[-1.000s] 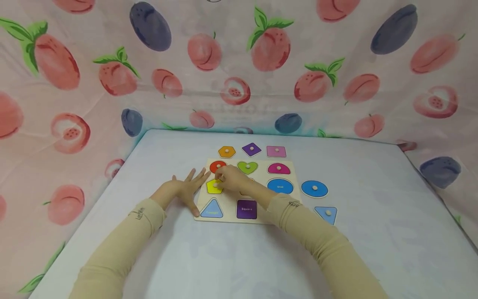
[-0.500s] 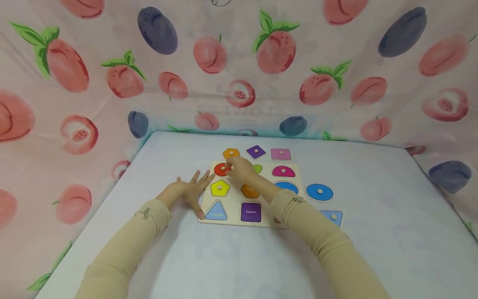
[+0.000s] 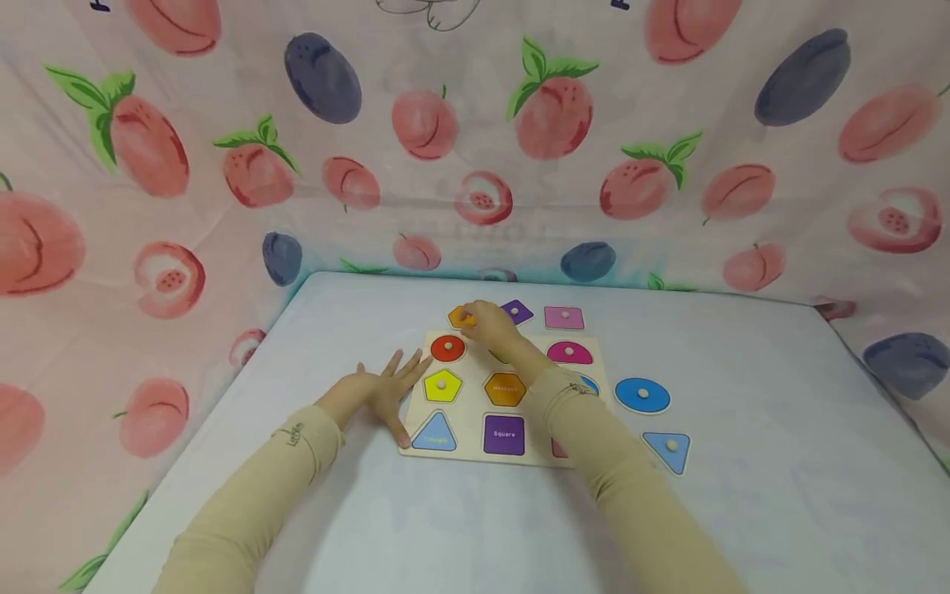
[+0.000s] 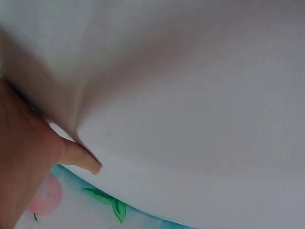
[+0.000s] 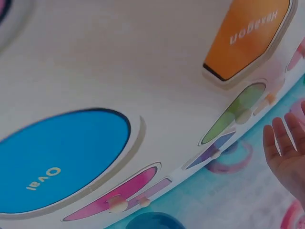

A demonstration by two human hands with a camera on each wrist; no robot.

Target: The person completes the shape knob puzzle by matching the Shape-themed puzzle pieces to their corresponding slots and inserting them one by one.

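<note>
My right hand (image 3: pixel 490 324) is at the orange hexagon puzzle piece (image 3: pixel 456 317) behind the board, thumb and forefinger pinching it at its knob; the fingers partly hide the piece. In the right wrist view the other fingers of that hand (image 5: pixel 288 155) extend loosely. My left hand (image 3: pixel 386 396) rests with spread fingers along the left edge of the wooden shape board (image 3: pixel 463 445), thumb at its near corner. Seated in the board are a red circle (image 3: pixel 448 348), a yellow pentagon (image 3: pixel 442 385) and a magenta half circle (image 3: pixel 570 353). The hexagon recess (image 3: pixel 505 389) shows its printed label.
A purple diamond (image 3: pixel 517 311) and a pink rectangle (image 3: pixel 564 318) lie behind the board. Right of it lie a blue oval (image 3: pixel 641 395) and a light blue triangle (image 3: pixel 668 450). The white table (image 3: pixel 334 528) meets a fruit-print cloth (image 3: pixel 475 107) at the back and left.
My right hand has moved from the yellow pentagon, over the red circle, back to the orange hexagon, and now pinches it. The left hand stays at the board's edge. The head view has shifted slightly.
</note>
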